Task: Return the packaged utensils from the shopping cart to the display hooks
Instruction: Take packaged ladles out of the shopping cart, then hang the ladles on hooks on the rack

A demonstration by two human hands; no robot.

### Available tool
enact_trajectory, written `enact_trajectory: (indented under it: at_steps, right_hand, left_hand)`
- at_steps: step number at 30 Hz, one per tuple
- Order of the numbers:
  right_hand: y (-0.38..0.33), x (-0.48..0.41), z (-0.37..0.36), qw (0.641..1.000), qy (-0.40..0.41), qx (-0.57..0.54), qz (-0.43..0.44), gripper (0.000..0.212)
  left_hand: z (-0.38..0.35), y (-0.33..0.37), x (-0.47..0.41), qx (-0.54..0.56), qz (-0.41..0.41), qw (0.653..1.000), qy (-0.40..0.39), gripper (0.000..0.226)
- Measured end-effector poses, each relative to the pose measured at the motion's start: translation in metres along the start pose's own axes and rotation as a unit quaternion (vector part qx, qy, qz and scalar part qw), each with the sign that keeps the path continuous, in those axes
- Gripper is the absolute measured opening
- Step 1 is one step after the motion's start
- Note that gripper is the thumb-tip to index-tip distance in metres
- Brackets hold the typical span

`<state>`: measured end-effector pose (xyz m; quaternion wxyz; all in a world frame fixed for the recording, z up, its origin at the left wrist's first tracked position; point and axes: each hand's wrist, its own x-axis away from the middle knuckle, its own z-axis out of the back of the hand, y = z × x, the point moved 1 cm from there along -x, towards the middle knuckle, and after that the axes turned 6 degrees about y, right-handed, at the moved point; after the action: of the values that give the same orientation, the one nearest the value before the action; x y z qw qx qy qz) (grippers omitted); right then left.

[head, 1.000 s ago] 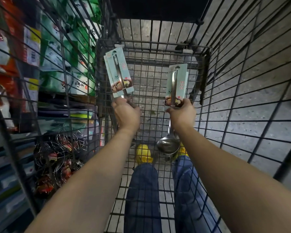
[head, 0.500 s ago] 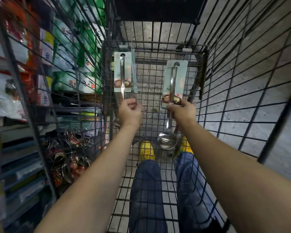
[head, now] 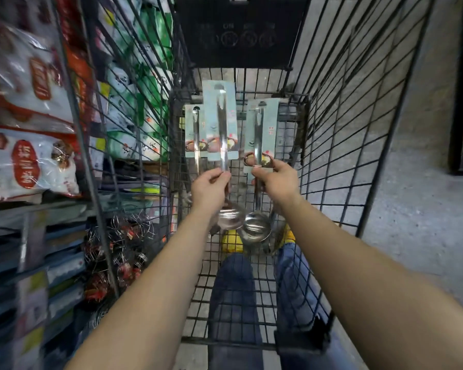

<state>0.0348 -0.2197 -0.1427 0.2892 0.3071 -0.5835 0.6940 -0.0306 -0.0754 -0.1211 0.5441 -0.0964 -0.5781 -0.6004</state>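
Steel ladles on pale blue-green cards, 3 of them, all held up inside the wire cart (head: 345,134); head view is the only cam I've got.

Head view: left hand (head: 210,186) pinches the bare handle of the middle ladle (head: 222,124) just under its card, thumb & fingers curled round it; card upright, highest of the 3; its bowl hangs below the wrist. Left ladle (head: 196,134) sits just beside & partly behind the middle one, card lower; its handle drops behind the left hand, so I can't tell whether that hand grips it too. Right hand (head: 277,180) pinches the bottom edge of the right ladle (head: 259,129) at the food pic on the card, thumb & forefinger clamped; handle runs down past the palm, bowl hangs low, just beside the middle ladle's bowl; touching or not, can't tell.

Outside the cart on the left, shelf w/ bagged goods (head: 30,161) up top, wire whisks (head: 123,236) lower down; blurred. Black placard (head: 241,30) at the cart's far end. Jeans (head: 233,303) & a yellow shoe (head: 231,240) show through the cart's grid; concrete floor (head: 412,209) to the right.
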Motion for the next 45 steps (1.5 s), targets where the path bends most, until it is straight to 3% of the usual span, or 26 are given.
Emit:
enact_trajectory:
  at_steps: [5,12,20,26,32,45]
  right_hand:
    - [-0.033,0.038,0.019,0.999,-0.017,0.016,0.033,0.021]
    - [-0.097,0.114,0.047,0.994,-0.05,0.048,0.088,0.031]
    - [-0.186,0.197,0.081,0.973,-0.107,0.053,0.196,0.027]
    - [-0.247,0.247,0.103,0.948,-0.181,0.071,0.252,0.025]
    - [-0.278,0.309,0.102,0.906,-0.267,0.069,0.32,0.023]
    - [-0.221,0.496,0.002,0.769,-0.457,0.171,0.413,0.026]
  left_hand:
    - [0.024,0.025,0.035,-0.003,-0.006,0.997,-0.074,0.017]
    - [0.068,0.083,0.102,-0.047,-0.122,0.988,-0.082,0.019]
    - [0.099,0.165,0.192,-0.036,-0.223,0.969,-0.098,0.022]
    - [0.114,0.189,0.273,0.063,-0.263,0.962,-0.02,0.024]
    - [0.138,0.169,0.354,0.14,-0.284,0.946,0.066,0.02]
    - [0.29,0.038,0.515,0.233,-0.267,0.876,0.326,0.015]
